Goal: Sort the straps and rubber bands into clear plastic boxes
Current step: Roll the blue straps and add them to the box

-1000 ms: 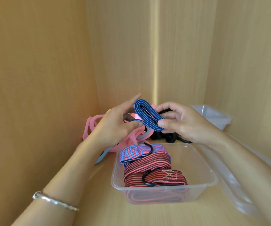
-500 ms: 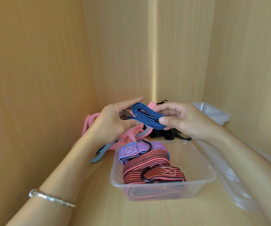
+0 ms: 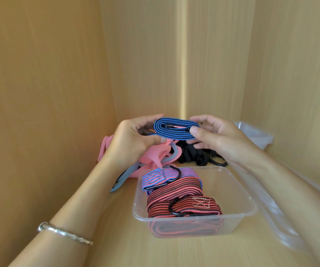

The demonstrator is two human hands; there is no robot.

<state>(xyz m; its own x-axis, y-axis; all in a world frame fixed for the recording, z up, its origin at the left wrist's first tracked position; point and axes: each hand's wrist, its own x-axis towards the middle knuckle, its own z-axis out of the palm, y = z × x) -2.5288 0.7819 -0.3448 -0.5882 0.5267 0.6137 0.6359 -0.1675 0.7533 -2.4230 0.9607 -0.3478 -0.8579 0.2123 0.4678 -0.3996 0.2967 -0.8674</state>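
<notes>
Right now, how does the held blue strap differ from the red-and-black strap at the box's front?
Colour: the blue strap is blue-striped, the red-and-black strap red-striped. Place: left hand and right hand hold the blue strap in the air; the red-and-black strap lies in the clear box. Both are coiled flat bands.

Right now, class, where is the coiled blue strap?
In the head view's centre, left hand and right hand hold the blue strap, above the pink bands.
</notes>
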